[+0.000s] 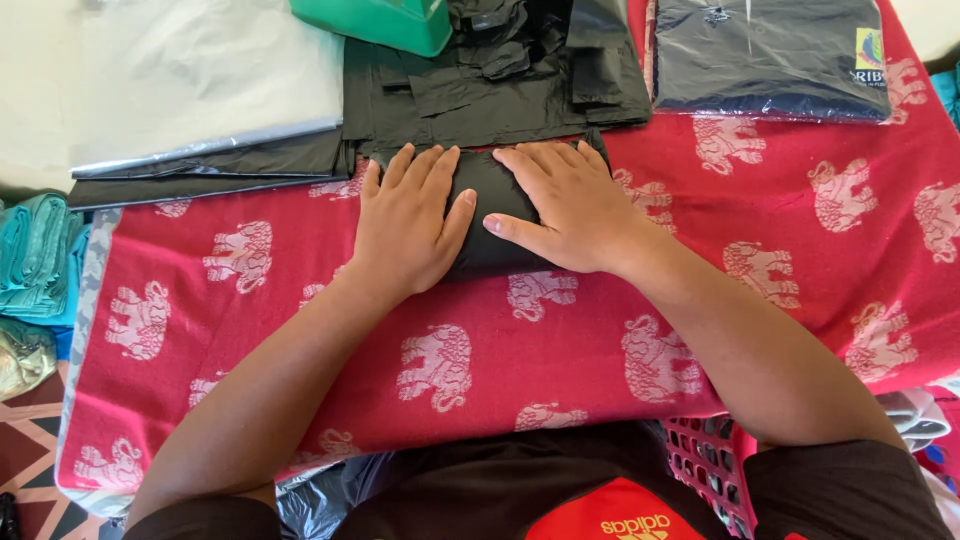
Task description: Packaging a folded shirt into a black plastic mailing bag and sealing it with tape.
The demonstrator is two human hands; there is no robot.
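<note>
Both hands pressed on a folded black bag.
I saw left hand (405, 228) and right hand (570, 205) flat, fingers spread, gripping nothing, on the black bag (495, 215) mid-frame.

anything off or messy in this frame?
Nothing is spilled or damaged. Both hands, left hand and right hand, press flat on a folded black bundle on the red elephant-print cloth. The only untidy spot is the crumpled pile of black plastic bags just behind it.

Red elephant-print cloth (300, 300), green plastic box (380, 20), packaged dark shirt (760, 60) — teal fabric (35, 255), pink basket (700, 465)
</note>
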